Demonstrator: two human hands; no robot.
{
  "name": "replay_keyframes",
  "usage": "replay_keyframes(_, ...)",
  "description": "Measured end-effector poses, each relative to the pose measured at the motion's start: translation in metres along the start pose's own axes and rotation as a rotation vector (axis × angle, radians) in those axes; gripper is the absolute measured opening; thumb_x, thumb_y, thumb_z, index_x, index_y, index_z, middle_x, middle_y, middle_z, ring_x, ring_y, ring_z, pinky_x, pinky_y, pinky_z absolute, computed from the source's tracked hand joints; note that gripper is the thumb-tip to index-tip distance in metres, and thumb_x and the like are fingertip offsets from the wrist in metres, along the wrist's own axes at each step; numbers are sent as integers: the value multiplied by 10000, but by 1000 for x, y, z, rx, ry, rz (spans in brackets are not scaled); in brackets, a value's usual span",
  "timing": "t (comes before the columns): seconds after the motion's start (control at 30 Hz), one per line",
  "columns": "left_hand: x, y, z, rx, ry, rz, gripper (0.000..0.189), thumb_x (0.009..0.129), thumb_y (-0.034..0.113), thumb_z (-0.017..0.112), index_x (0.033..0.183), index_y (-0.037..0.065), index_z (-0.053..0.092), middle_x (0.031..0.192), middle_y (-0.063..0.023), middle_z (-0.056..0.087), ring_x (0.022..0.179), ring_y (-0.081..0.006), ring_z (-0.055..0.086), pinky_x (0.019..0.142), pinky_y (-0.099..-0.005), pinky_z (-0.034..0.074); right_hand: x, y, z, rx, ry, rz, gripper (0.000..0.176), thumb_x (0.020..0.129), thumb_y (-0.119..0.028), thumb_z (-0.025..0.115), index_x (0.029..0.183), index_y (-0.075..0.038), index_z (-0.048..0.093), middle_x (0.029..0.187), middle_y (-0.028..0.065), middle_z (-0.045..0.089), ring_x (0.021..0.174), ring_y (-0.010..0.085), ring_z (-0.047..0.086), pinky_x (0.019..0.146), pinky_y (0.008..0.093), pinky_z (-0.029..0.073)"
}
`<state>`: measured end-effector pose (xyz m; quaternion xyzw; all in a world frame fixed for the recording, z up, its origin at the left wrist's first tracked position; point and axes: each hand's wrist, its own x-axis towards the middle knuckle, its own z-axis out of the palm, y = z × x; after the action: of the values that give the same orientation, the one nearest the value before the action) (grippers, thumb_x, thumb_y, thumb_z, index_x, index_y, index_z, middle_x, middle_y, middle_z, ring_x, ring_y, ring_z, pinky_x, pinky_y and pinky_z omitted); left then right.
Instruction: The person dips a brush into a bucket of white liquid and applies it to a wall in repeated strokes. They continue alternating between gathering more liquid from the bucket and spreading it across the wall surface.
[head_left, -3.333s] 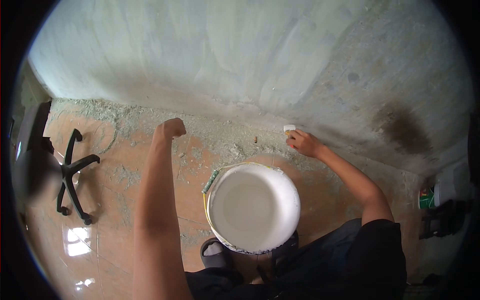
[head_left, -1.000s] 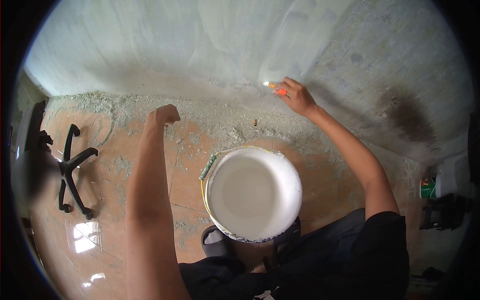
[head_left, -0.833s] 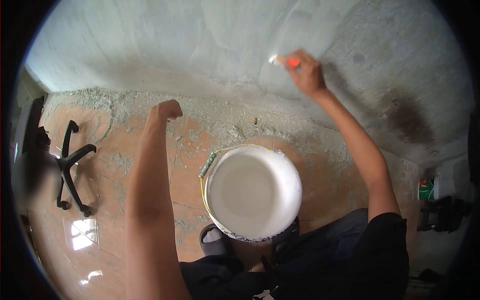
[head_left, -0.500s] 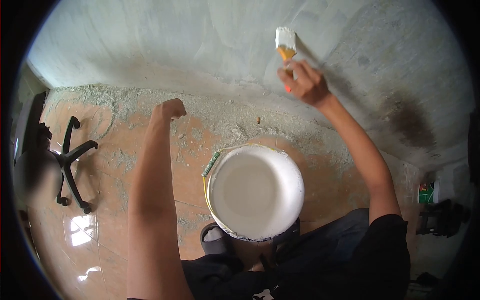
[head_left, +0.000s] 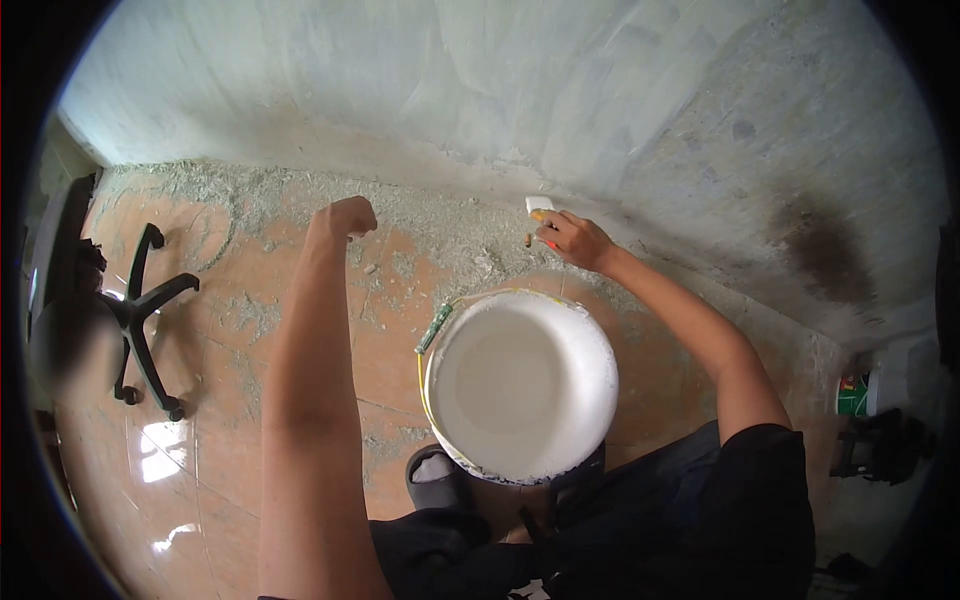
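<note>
In the head view my right hand [head_left: 578, 242] grips a paintbrush [head_left: 540, 206] by its yellow and red handle. The white-coated bristles point up and left, near the foot of the wall. Below that hand stands a white bucket [head_left: 603, 375] of pale, off-white liquid [head_left: 510, 390], between my legs. Its yellow wire handle with a green grip [head_left: 434, 327] lies along the left rim. My left hand [head_left: 346, 217] is curled into a fist above the littered floor, apart from the bucket, with nothing visible in it.
A patchy grey-white wall [head_left: 400, 90] with a dark stain at right rises ahead. Scraped flakes [head_left: 450, 235] cover the tiled floor [head_left: 225, 380] along its base. A wheeled chair base [head_left: 130, 315] stands left; a green and white container [head_left: 855, 394] sits far right.
My right hand has brought the paintbrush down and left, from in front of the wall to near its foot, above the bucket's far rim. My left hand stays about where it was.
</note>
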<state>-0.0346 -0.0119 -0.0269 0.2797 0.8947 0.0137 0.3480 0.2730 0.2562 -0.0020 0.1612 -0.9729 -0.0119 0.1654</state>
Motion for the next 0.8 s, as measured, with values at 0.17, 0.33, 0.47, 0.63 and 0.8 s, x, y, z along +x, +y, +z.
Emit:
replay_keyframes(0.17,13,0,4,69,-48,54,185,717,93,500,820,5,625,853,-151,643,763,-265,625,694,-404,482,8,7,-1,-96,40,14,46,771,-33,583,816,-41,580,919,107,587,842,214,618,643,284,562)
replay_keyframes(0.33,14,2,7,52,35,64,131,684,110,532,724,7,603,748,-141,617,695,-250,600,650,-393,470,25,12,-38,-279,124,-89,74,782,-4,578,835,-25,626,865,108,624,750,198,625,603,256,568)
replay_keyframes(0.47,32,-2,14,10,24,68,113,629,131,545,648,20,538,651,-102,548,611,-215,507,597,-375,436,28,11,-86,-273,207,-111,128,742,-22,624,869,-38,639,855,82,611,736,189,613,576,271,540)
replay_keyframes(0.63,17,4,11,2,-17,43,116,671,135,546,686,21,565,695,-112,575,638,-212,534,626,-383,447,12,7,-126,-373,249,-148,176,709,-34,637,884,-47,632,825,55,588,747,172,601,581,272,521)
replay_keyframes(0.8,7,7,5,83,-63,-4,224,846,207,515,957,42,619,881,-90,652,698,-226,609,598,-379,486,-34,17,-80,-542,89,-244,94,734,-55,592,827,-57,589,808,57,570,781,178,591,571,249,517)
